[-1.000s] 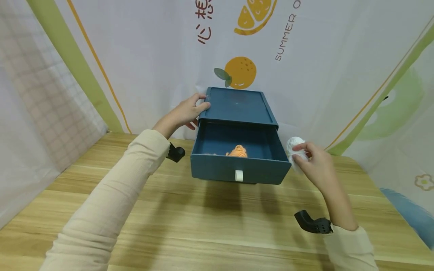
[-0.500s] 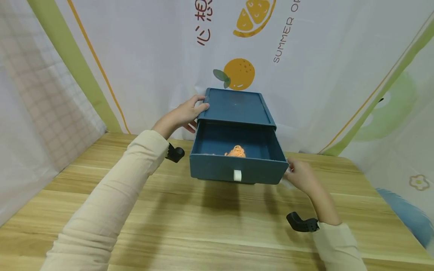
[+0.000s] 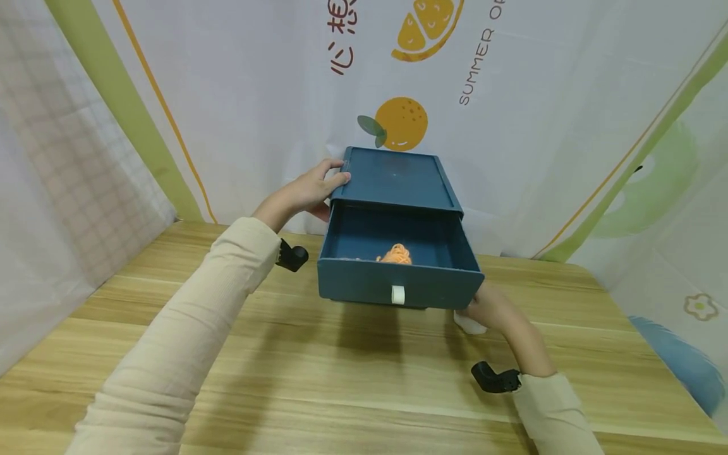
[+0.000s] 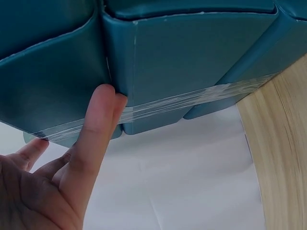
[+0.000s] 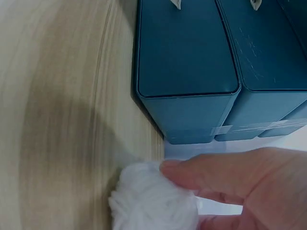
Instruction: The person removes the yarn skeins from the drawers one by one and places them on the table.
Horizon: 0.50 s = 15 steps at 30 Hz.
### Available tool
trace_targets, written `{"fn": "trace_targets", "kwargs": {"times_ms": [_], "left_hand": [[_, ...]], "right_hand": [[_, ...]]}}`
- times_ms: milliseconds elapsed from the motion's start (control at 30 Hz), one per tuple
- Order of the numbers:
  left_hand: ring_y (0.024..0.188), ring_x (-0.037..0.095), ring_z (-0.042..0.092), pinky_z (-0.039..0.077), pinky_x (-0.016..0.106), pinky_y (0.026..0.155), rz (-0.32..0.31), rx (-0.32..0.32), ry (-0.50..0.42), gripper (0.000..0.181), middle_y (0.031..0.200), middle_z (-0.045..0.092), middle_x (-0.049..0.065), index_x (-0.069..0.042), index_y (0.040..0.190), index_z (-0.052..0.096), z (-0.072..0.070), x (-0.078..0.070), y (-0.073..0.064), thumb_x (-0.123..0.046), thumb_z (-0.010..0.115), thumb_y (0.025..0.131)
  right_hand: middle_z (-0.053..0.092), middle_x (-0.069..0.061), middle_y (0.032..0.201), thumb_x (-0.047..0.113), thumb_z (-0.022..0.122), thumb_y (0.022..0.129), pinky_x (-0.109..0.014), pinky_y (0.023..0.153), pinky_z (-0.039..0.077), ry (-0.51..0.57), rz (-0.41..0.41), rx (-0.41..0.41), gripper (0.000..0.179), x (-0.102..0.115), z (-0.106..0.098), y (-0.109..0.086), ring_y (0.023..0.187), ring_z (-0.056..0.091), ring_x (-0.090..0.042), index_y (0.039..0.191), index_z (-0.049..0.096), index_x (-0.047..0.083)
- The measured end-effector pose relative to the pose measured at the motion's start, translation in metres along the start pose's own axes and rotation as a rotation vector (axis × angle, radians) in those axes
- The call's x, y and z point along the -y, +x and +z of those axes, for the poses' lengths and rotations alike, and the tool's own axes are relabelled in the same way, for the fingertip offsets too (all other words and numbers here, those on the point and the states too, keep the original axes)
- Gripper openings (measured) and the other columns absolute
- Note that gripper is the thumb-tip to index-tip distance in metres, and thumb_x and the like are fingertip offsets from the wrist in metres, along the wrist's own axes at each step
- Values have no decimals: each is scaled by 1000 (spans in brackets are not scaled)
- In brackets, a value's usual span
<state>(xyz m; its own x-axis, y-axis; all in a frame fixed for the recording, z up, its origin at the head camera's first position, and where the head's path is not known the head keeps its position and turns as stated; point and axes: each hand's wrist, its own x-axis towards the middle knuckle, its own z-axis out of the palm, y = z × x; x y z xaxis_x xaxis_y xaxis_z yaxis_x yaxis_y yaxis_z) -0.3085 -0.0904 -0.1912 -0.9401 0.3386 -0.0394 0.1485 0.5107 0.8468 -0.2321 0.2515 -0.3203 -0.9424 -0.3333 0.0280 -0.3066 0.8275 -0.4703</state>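
A dark blue drawer cabinet [image 3: 392, 177] stands at the back of the table, its top drawer [image 3: 364, 282] pulled out. Inside that drawer lies a bundle of orange yarn [image 3: 397, 254]. My left hand [image 3: 309, 189] rests at the cabinet's upper left edge, fingers extended; in the left wrist view, a straight finger [image 4: 93, 124] presses on the side wall. Low beside the cabinet's right side, my right hand [image 3: 493, 308] pinches a ball of white yarn [image 5: 151, 199] close over the tabletop. The drawer front partly hides this hand and the yarn in the head view.
Closed drawers [image 5: 187, 52] sit below the pulled-out one, and clear tape [image 4: 172, 103] runs across the stacked units. A white pull tab [image 3: 398, 294] marks the drawer front. Behind the wooden table [image 3: 318, 392] hangs a printed curtain [image 3: 273, 95].
My right hand has carried the white yarn left and down, from beside the open drawer to low by the cabinet's side. The left hand has stayed at the cabinet's edge.
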Motion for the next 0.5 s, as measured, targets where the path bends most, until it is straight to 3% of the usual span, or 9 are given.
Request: {"fn": "trace_targets", "kwargs": {"times_ms": [267, 500], "left_hand": [[71, 25, 67, 57, 37, 65, -7, 14, 5, 60, 138, 39, 26, -22, 150, 4, 0, -1, -1, -41, 32, 100], [72, 24, 67, 57, 39, 67, -2, 16, 2, 60, 137, 40, 26, -22, 150, 4, -1, -1, -1, -41, 32, 100]], "right_hand": [[34, -32, 141, 4, 65, 84, -59, 97, 38, 39, 18, 67, 78, 3, -1, -2, 125, 39, -48, 145, 19, -6], [39, -33, 137, 13, 68, 84, -58, 97, 38, -5, 89, 158, 83, 12, -6, -6, 122, 42, -48, 146, 16, -6]]}}
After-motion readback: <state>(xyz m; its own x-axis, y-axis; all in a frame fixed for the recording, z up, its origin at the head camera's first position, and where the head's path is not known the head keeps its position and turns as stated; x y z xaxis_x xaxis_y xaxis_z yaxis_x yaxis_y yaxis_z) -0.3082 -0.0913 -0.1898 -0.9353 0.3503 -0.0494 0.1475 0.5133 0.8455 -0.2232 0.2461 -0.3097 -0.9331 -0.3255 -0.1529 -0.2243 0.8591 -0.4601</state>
